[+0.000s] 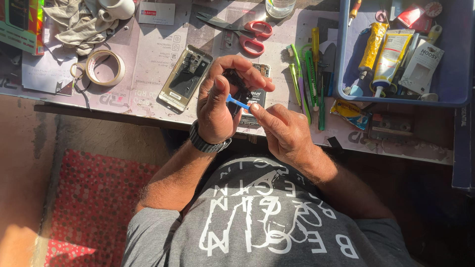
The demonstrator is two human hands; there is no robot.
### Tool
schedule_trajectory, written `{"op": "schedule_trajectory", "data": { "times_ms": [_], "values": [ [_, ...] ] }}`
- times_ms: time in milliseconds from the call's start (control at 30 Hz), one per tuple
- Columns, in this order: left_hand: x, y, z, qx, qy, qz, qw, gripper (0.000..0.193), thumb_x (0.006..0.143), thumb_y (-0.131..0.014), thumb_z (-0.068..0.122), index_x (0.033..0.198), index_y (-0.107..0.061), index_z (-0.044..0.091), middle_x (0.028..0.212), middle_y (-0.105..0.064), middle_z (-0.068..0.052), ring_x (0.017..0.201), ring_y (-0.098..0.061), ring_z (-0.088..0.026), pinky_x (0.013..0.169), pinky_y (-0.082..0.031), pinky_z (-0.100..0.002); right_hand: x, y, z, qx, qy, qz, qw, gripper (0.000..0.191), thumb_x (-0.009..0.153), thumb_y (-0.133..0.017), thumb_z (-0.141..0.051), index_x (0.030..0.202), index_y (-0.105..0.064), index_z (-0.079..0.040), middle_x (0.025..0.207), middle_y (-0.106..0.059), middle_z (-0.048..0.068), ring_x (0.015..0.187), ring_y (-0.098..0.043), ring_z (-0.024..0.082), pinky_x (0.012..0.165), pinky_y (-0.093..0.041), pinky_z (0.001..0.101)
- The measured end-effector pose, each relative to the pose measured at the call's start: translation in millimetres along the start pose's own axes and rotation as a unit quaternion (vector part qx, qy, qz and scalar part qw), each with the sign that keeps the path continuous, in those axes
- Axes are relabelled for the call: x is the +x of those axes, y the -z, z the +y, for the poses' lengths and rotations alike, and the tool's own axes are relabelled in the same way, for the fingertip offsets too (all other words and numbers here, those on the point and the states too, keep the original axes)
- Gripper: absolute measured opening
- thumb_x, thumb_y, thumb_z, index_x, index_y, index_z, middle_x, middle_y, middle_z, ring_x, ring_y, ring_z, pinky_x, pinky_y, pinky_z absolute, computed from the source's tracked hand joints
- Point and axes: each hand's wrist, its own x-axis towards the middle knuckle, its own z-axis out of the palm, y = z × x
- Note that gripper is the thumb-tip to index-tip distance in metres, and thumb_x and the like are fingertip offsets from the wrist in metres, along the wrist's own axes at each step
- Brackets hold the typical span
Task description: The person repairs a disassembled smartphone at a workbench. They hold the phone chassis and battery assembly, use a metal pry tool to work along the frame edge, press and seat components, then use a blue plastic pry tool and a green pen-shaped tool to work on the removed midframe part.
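Head view: left hand (217, 106) fingers around a small black phone part (236, 89), right hand (284, 131) fingers pinching a thin blue pry tool (238, 103).

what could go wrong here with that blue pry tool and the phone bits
The thin blue pry tool in the right hand could slip or snap against the small dark part pinched in the left hand. The opened phone frame lies near the table edge and might get knocked off.
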Motion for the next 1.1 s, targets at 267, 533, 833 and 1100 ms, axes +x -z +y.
{"op": "schedule_trajectory", "data": {
  "times_ms": [267, 533, 833, 1100],
  "values": [
    [0.9, 2.8, -1.7, -0.004, -0.015, 0.012, 1.000, 0.055, 0.112, -0.049, 0.055, 0.127, -0.052, 0.002, 0.104, -0.068, -0.017, 0.106, -0.073, -0.027, 0.100, -0.062, -0.044, 2.0, 1.6, 4.1, 0.018, 0.017, -0.015, 1.000, 0.052, 0.097, -0.070, 0.006, 0.144, -0.056, -0.011, 0.087, -0.060, 0.008, 0.071, -0.063, 0.021, 0.059, -0.050, 0.0364],
    [0.6, -1.2, -3.1, 0.012, -0.009, 0.007, 1.000, 0.056, 0.111, -0.048, 0.057, 0.129, -0.050, 0.004, 0.105, -0.067, -0.017, 0.105, -0.073, -0.028, 0.104, -0.060, -0.046, 1.1, -0.8, 1.6, -0.015, -0.001, 0.012, 1.000, 0.049, 0.097, -0.070, 0.008, 0.141, -0.058, -0.010, 0.086, -0.061, 0.009, 0.071, -0.064, 0.022, 0.059, -0.051, 0.0351],
    [-1.1, 0.7, -1.1, 0.002, -0.008, 0.008, 1.000, 0.060, 0.109, -0.051, 0.058, 0.127, -0.051, 0.001, 0.106, -0.067, -0.018, 0.108, -0.072, -0.030, 0.104, -0.058, -0.047, 5.3, 3.3, -1.3, -0.012, 0.002, 0.006, 1.000, 0.049, 0.099, -0.068, 0.008, 0.143, -0.058, -0.010, 0.087, -0.062, 0.008, 0.072, -0.065, 0.021, 0.060, -0.052, 0.0347],
    [0.0, 3.2, -2.4, 0.021, -0.014, -0.007, 1.000, 0.058, 0.109, -0.050, 0.057, 0.130, -0.051, 0.004, 0.106, -0.069, -0.018, 0.108, -0.074, -0.030, 0.101, -0.062, -0.047, 1.3, 0.5, 2.8, -0.044, 0.004, 0.014, 0.999, 0.049, 0.100, -0.070, 0.003, 0.144, -0.057, -0.013, 0.085, -0.060, 0.007, 0.072, -0.064, 0.021, 0.059, -0.051, 0.0346]
  ]
}}
